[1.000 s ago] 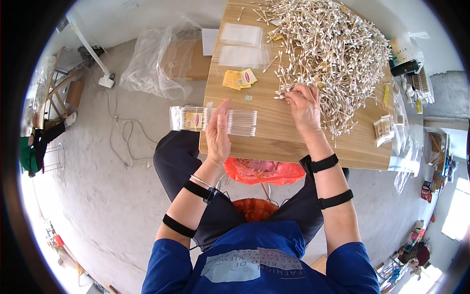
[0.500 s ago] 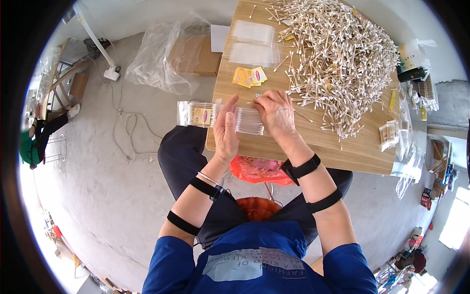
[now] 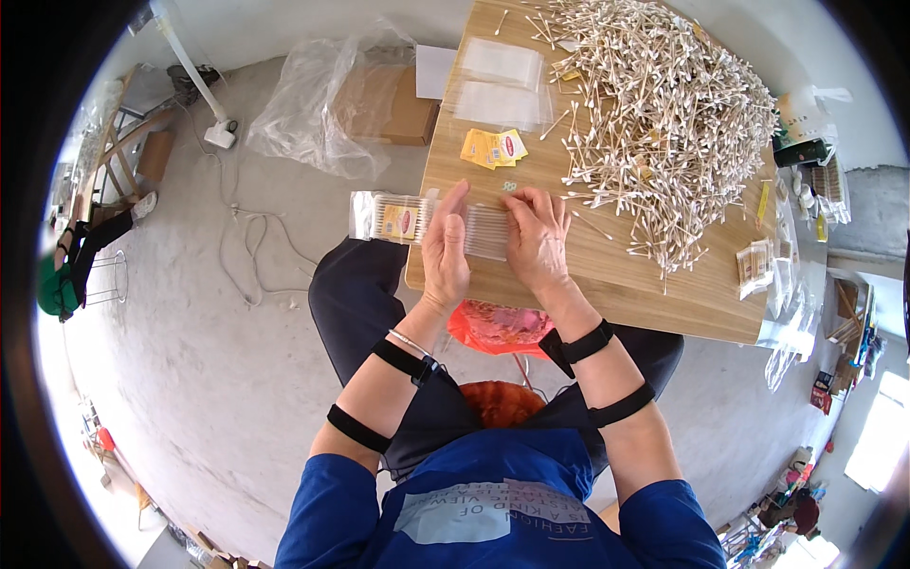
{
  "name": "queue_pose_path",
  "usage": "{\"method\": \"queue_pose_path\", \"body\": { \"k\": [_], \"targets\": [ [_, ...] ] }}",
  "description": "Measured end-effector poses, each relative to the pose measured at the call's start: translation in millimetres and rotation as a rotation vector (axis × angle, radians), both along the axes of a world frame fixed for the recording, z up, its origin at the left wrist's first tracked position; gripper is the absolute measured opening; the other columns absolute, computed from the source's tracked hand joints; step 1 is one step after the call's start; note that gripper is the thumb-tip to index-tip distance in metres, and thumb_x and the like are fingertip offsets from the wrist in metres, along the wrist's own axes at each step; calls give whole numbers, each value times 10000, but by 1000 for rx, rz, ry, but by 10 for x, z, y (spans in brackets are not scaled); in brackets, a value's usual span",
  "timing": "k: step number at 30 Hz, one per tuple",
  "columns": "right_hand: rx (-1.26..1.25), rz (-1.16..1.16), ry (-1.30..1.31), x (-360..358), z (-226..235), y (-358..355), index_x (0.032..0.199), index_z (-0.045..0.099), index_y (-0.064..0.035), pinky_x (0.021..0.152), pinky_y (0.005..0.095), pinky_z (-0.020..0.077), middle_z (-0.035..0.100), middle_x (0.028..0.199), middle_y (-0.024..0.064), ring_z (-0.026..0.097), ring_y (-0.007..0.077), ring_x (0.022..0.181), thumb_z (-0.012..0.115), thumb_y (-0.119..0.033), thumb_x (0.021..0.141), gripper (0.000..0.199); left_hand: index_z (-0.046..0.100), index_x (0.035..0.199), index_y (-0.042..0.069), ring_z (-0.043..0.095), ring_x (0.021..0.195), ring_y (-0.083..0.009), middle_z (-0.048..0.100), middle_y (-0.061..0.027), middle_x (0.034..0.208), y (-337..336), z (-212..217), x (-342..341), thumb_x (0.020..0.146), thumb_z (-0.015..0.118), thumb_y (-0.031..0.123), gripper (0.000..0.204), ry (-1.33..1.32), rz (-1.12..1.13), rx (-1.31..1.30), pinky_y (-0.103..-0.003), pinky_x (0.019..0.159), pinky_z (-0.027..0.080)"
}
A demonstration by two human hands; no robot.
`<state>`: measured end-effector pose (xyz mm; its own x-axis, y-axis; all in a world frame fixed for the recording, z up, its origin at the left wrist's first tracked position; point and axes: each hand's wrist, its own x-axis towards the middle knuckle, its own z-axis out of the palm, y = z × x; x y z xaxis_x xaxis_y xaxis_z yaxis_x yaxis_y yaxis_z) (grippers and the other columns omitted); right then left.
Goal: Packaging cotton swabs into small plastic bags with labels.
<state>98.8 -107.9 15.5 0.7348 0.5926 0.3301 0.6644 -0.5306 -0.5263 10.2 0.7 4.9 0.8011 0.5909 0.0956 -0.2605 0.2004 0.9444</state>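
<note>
Where hands touch them, swabs align.

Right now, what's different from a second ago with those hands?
The right hand moved left from the edge of the swab pile to the right end of the swab row; whether it let anything go is unclear. The left hand stayed over the row, and the yellow cards stayed put.

Two hands, one swab heap, one table, four black arm straps
</note>
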Motion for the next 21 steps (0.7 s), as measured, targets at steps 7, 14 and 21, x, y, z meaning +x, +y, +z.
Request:
{"method": "queue_pose_path", "body": {
  "k": [7, 14, 21],
  "targets": [
    [20, 16, -2, -105, -19, 35, 1000, 687, -91, 867, 435, 404, 561, 1085, 50, 502, 293, 1002, 610, -2, 774, 255, 417, 1382, -46, 408, 1319, -238, 462, -158, 1408, 14, 2, 2, 1045, 331, 360, 535, 49, 17, 125, -340, 1121, 277],
    [248, 17, 173, -114, 22, -17, 1256, 546, -22, 995, 441, 378, 505, 1253, 171, 468, 361, 1154, 533, 10, 851, 406, 419, 1386, -40, 407, 1321, -226, 473, -150, 1403, 13, 25, -5, 1044, 335, 362, 535, 60, 5, 99, -333, 1107, 292],
    [563, -118, 400, -163, 15, -133, 1402, 360, 31, 1102, 404, 282, 401, 1404, 223, 362, 327, 1321, 442, -202, 991, 480, 419, 1392, -33, 412, 1308, -215, 472, -139, 1404, -13, 55, -13, 1041, 350, 375, 542, 58, -3, 9, -330, 1108, 283]
  ]
}}
